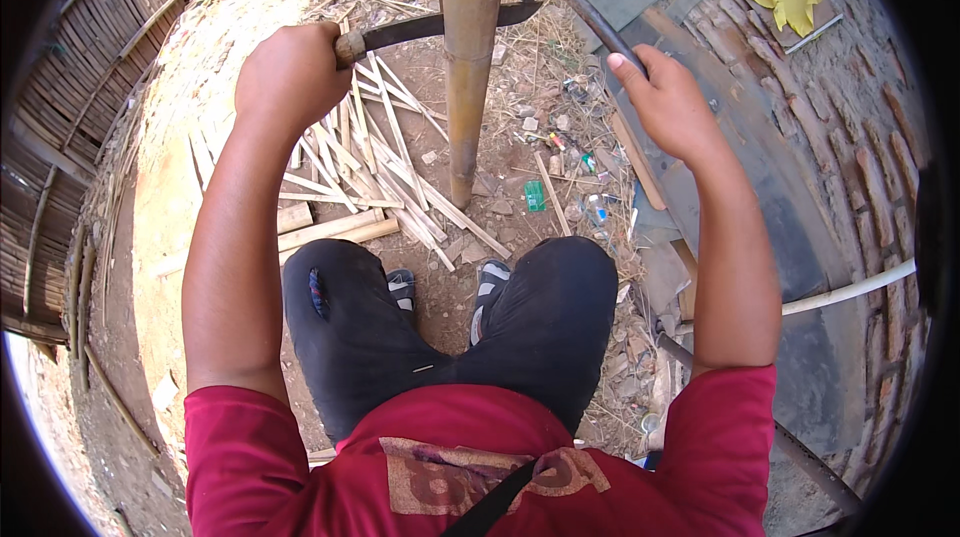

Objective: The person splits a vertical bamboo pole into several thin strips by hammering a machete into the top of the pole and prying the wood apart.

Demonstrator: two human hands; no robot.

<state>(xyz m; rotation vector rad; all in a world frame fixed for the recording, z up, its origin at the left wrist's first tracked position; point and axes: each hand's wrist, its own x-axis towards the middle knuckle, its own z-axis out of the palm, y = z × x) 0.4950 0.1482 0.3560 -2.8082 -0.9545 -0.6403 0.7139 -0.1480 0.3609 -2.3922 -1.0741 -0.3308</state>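
Observation:
An upright bamboo pole [467, 97] stands on the ground in front of my knees, its hollow end up. My left hand [293, 82] is closed round the wooden handle of a machete [402, 32]. The machete's dark blade lies crosswise at the pole's upper part, showing on both sides of it. The pole's near wall hides the blade's middle, so I cannot tell how deep it sits. In my right hand [665, 102], the fingers grip the shaft of a hammer [590, 12]. The hammer's head is raised near the blade's tip, apart from it.
Split bamboo strips [385, 157] lie in a heap left of the pole, with thicker bamboo pieces [345, 230] by my left knee. Rubble and litter [560, 162] cover the ground to the right. Dark sheets [760, 177] lean along the brick wall [880, 177]. A woven bamboo fence [85, 67] stands left.

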